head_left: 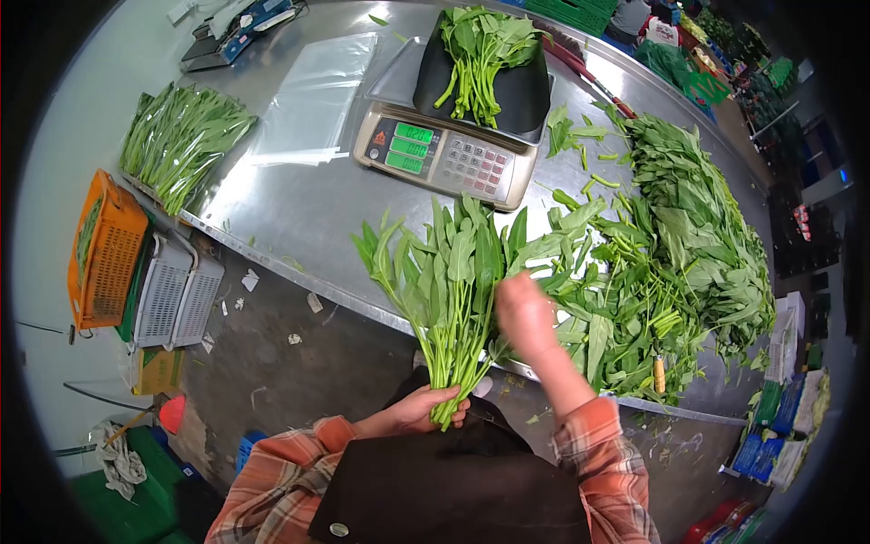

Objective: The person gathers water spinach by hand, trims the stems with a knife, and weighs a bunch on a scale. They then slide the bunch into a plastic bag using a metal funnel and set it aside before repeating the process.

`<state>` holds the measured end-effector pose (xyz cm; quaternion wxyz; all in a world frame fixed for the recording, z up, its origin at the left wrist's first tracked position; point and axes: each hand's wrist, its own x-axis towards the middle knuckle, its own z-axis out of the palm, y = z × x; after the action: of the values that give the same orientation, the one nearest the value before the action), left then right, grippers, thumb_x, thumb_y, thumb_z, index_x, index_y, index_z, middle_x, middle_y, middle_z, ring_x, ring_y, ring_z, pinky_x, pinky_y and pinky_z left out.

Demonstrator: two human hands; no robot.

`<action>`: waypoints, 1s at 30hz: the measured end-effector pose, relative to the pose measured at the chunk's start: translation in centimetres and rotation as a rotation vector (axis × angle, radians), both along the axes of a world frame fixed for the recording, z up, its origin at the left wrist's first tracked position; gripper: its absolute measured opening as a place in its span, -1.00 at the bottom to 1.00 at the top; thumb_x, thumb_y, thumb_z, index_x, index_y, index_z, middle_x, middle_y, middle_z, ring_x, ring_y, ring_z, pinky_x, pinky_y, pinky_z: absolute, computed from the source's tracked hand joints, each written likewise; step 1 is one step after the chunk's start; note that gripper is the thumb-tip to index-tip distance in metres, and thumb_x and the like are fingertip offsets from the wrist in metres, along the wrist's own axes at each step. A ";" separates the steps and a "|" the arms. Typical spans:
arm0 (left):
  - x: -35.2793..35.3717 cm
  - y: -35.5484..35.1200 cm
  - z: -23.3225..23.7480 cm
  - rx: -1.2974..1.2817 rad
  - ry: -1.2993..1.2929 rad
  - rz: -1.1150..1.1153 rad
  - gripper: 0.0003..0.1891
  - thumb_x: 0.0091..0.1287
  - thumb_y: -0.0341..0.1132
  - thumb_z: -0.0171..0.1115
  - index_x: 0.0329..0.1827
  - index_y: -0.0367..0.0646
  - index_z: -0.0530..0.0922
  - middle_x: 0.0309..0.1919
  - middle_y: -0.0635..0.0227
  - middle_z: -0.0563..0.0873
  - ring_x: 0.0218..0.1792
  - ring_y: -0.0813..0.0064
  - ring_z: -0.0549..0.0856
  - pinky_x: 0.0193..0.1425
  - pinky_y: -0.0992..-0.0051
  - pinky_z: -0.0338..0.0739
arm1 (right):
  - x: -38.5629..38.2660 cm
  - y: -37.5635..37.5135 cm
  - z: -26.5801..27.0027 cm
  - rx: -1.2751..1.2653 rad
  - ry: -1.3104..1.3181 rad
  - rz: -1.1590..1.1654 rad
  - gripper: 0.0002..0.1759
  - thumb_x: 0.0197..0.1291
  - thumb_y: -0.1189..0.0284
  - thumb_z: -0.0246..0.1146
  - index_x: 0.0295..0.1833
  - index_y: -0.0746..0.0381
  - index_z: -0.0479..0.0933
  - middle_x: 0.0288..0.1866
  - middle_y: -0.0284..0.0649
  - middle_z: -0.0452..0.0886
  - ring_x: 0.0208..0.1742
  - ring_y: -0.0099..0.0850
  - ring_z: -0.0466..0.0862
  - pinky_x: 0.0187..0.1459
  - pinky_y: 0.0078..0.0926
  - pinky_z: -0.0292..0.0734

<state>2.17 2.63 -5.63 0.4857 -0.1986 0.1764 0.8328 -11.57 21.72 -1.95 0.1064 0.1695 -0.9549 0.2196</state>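
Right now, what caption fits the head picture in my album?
Left hand grips a leafy bunch by its stems, right hand blurred beside it, while a scale holds another bunch.

Table (299,210) was smooth, shiny metal. Flat bags (317,95) were glossy clear plastic, scale tray (430,80) matt, orange crate (107,263) plastic. Plaid sleeve (281,467) was cloth, apron (453,494) smooth. Bunched leaves (441,272) looked matt.

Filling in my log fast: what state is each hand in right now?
Left hand: closed, holding a bunch of leafy greens.
Right hand: blurred beside the bunch; its grip cannot be told.
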 end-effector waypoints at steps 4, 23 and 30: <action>0.0 0.4 -0.2 -0.083 0.070 -0.028 -0.75 0.41 -0.28 0.07 0.06 -0.17 0.38 -0.23 0.28 0.55 -0.26 0.43 0.56 -0.15 0.37 0.51 | -1.5 2.4 5.1 -0.291 -0.284 -0.308 -0.77 0.14 0.39 0.29 -0.27 0.33 0.43 -0.51 -0.08 0.55 -0.50 -0.28 0.56 -0.43 -0.34 0.45; 0.9 0.4 -1.1 -0.452 0.390 -0.056 -0.82 0.35 -0.29 0.19 -0.18 -0.22 0.46 -0.44 0.40 0.56 -0.53 0.60 0.57 -0.49 0.57 0.44 | -10.5 -3.0 6.3 -0.502 -0.406 0.243 -0.77 0.21 0.52 0.20 -0.02 0.30 0.54 -0.13 -0.23 0.64 -0.04 -0.50 0.60 0.03 -0.54 0.47; 0.4 0.0 -0.1 -0.395 0.314 -0.055 -0.82 0.35 -0.25 0.18 -0.22 -0.18 0.50 -0.43 0.41 0.57 -0.46 0.61 0.56 -0.40 0.56 0.45 | -14.3 -8.2 -4.9 -0.075 -0.517 0.113 -0.71 0.10 0.41 0.27 -0.08 0.30 0.52 -0.21 -0.06 0.63 -0.20 -0.24 0.65 -0.07 -0.39 0.52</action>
<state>2.60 2.62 -5.72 0.4267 -0.1530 0.4142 0.7892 -25.84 13.56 -6.81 -0.1472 0.1567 -0.9306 0.2962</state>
